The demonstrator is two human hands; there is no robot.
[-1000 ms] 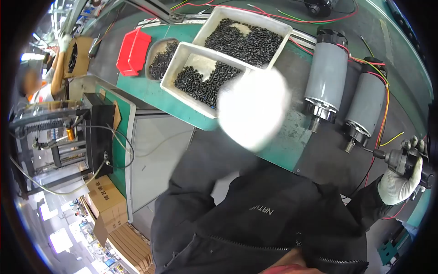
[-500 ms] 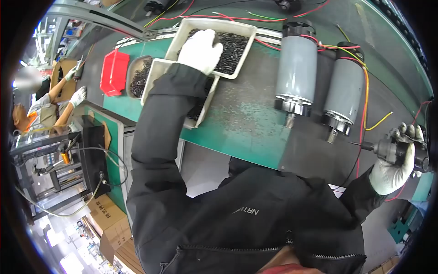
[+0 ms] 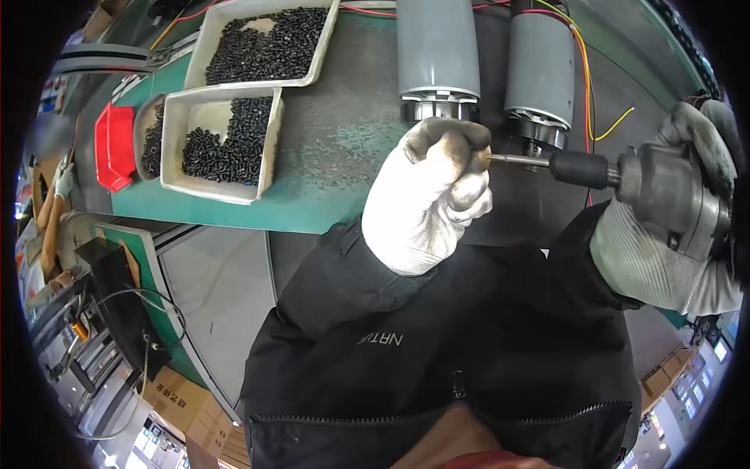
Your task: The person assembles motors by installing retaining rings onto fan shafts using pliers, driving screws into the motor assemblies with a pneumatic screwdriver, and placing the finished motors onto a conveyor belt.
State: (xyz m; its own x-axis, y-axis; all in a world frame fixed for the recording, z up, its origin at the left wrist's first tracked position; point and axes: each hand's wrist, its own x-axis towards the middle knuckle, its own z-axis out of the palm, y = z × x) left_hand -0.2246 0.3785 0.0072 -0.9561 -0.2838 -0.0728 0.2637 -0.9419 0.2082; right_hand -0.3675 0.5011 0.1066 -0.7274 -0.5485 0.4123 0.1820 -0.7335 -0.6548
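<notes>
My gloved left hand [image 3: 430,195] is closed, its fingertips pinched at the tip of a driver bit; anything small between them is hidden. My gloved right hand [image 3: 664,242] grips a power screwdriver [image 3: 672,191], whose bit points left toward my left fingers. Just beyond my left hand lies a grey cylindrical motor [image 3: 437,51], its shaft end covered by the hand. A second grey motor [image 3: 539,70] lies to its right, with its shaft end toward me.
Two white bins, a far one [image 3: 195,51] and a nearer one [image 3: 269,148], hold small black parts like screws. A small tub [image 3: 141,137] and a red tray [image 3: 116,148] stand left of them. Wires [image 3: 586,78] trail beside the right motor. Another person's gloved hand [image 3: 64,181] shows at far left.
My left hand has left the far bin and come right and nearer, to the bit's tip. My right hand has brought the screwdriver closer and leftward. The view has shifted.
</notes>
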